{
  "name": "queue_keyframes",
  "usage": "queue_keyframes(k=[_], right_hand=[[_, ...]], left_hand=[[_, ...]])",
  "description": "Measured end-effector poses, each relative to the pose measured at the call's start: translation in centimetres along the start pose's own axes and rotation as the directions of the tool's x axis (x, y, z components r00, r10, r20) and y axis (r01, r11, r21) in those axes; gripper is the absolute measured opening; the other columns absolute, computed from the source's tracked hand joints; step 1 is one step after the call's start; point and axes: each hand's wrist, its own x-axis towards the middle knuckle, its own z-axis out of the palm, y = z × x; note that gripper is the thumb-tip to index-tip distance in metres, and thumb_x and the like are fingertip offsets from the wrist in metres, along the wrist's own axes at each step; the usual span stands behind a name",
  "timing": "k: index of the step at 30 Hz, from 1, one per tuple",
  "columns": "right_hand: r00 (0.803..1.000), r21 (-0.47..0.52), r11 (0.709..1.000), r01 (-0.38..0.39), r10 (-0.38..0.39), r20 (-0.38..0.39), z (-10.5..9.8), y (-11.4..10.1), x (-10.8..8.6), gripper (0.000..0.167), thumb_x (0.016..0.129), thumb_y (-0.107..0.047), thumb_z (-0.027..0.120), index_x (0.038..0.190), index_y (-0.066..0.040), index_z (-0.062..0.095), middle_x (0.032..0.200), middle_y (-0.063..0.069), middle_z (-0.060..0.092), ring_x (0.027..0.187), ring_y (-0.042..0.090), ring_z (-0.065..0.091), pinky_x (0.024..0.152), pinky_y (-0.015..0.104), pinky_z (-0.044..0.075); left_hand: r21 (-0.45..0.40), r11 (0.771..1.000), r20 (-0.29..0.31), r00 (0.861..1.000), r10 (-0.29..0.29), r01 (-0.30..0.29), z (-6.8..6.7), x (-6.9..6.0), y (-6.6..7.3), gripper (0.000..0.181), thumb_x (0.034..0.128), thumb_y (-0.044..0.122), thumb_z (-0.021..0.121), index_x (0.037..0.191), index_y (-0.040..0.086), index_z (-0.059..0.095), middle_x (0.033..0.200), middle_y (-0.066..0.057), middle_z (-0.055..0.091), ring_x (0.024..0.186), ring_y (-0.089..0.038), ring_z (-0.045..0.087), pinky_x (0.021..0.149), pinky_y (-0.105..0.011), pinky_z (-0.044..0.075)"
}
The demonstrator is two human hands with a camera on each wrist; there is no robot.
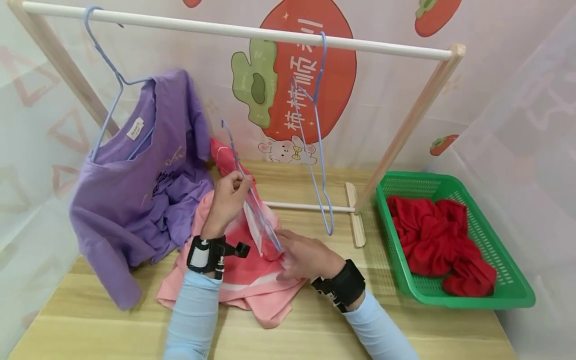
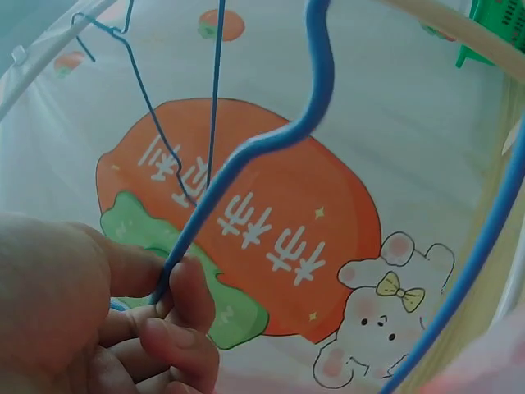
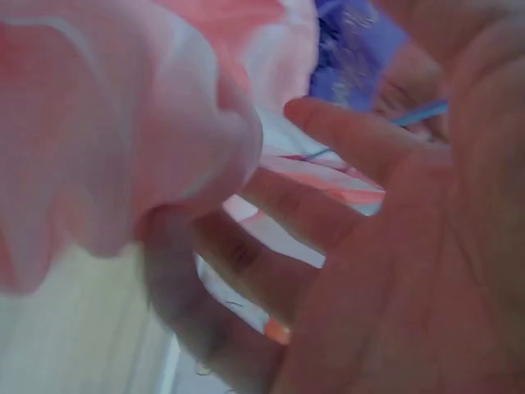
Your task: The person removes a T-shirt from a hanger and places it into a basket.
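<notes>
Left hand: blue hanger being pinched between thumb and fingers. Right hand: fingers being held spread, pink cloth being touched. Blue hanger being held aslant over pink cloth, lower end near right hand. Pink cloth being supported, crumpled, by table. Leftward, purple shirt being carried on rack by second hanger; rightward, third hanger being suspended. Beyond, red cloth being contained in green basket.

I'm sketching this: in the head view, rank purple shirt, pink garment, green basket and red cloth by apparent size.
1. Purple shirt
2. Pink garment, green basket: too alike to rank
3. Red cloth
</notes>
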Motion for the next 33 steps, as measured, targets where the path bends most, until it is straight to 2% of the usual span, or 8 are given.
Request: queue_keyframes(k=[5,9,12,16,21,24,28,33], right_hand=[[0.993,-0.091,0.995,-0.036,0.046,0.112,2.0,-0.3,0.7,0.102,0.077,-0.047,0.091,0.163,-0.031,0.039,0.178,0.009,0.015,0.150,0.042,0.043,0.092,0.051,0.057],[0.999,-0.153,0.988,0.015,-0.008,0.046,2.7,-0.2,1.7,0.062,0.079,-0.041,0.089,0.136,-0.029,0.067,0.168,0.007,0.039,0.131,0.034,0.060,0.077,0.044,0.057],[0.996,-0.145,0.988,0.054,-0.064,-0.065,2.3,0.2,2.9,0.024,0.080,-0.026,0.086,0.099,-0.023,0.072,0.128,0.002,0.069,0.094,0.017,0.067,0.065,0.030,0.051],[0.979,-0.051,0.998,0.025,-0.035,-0.202,0.8,0.5,4.8,0.022,0.082,-0.018,0.083,0.076,-0.016,0.062,0.072,-0.004,0.059,0.062,0.008,0.050,0.054,0.023,0.039],[0.906,0.187,0.969,-0.165,0.224,-0.360,-1.7,0.7,7.8,0.017,0.094,-0.017,0.074,0.101,-0.013,0.059,0.069,0.001,0.056,0.056,0.014,0.051,0.051,0.028,0.043],[0.853,0.257,0.945,-0.202,0.298,-0.429,-2.5,0.4,10.1,0.034,0.099,-0.013,0.067,0.131,-0.012,0.055,0.097,0.014,0.069,0.077,0.026,0.064,0.065,0.039,0.052],[0.930,0.208,0.957,-0.203,0.255,-0.264,-2.1,-0.5,12.3,0.070,0.101,-0.028,0.065,0.164,-0.025,0.034,0.163,0.025,0.036,0.137,0.044,0.053,0.104,0.057,0.052],[0.977,0.035,0.976,-0.214,0.213,0.029,-0.1,-3.2,12.5,0.117,0.080,-0.072,0.078,0.169,-0.040,0.009,0.176,0.020,-0.019,0.160,0.057,0.009,0.121,0.075,0.026]], left_hand=[[0.110,0.994,0.120,0.992,-0.035,0.021,-0.4,-1.8,0.2,0.027,0.1088,0.024,0.057,0.093,0.004,0.065,0.067,0.002,0.050,0.056,-0.010,0.042,0.056,-0.025,0.034],[0.180,0.984,0.211,0.976,-0.047,0.008,-1.4,-3.0,0.9,0.027,0.1084,0.024,0.057,0.090,0.006,0.063,0.070,0.001,0.056,0.060,-0.012,0.048,0.057,-0.026,0.038],[0.218,0.976,0.259,0.965,-0.046,-0.012,-2.2,-4.0,1.8,0.027,0.1083,0.022,0.057,0.085,0.008,0.060,0.068,0.001,0.049,0.057,-0.012,0.043,0.055,-0.025,0.035],[0.270,0.962,0.307,0.951,-0.049,-0.037,-3.2,-5.4,3.4,0.027,0.1070,0.020,0.058,0.081,0.011,0.056,0.065,0.005,0.040,0.055,-0.010,0.038,0.054,-0.024,0.031],[0.277,0.958,0.384,0.922,-0.048,-0.066,-4.0,-6.7,5.4,0.029,0.1072,0.019,0.058,0.080,0.012,0.051,0.063,0.008,0.036,0.054,-0.008,0.037,0.054,-0.023,0.029],[0.263,0.961,0.404,0.914,-0.029,-0.086,-4.7,-7.3,6.4,0.032,0.1079,0.017,0.057,0.079,0.011,0.047,0.065,0.007,0.034,0.056,-0.008,0.035,0.056,-0.023,0.030],[0.285,0.955,0.380,0.925,-0.028,-0.088,-6.1,-8.2,7.7,0.031,0.1082,0.016,0.056,0.078,0.011,0.048,0.066,0.005,0.037,0.056,-0.007,0.036,0.055,-0.024,0.033],[0.360,0.927,0.320,0.947,-0.018,-0.104,-8.2,-9.0,9.5,0.029,0.1074,0.018,0.055,0.078,0.013,0.054,0.065,0.006,0.041,0.054,-0.007,0.042,0.052,-0.025,0.038]])
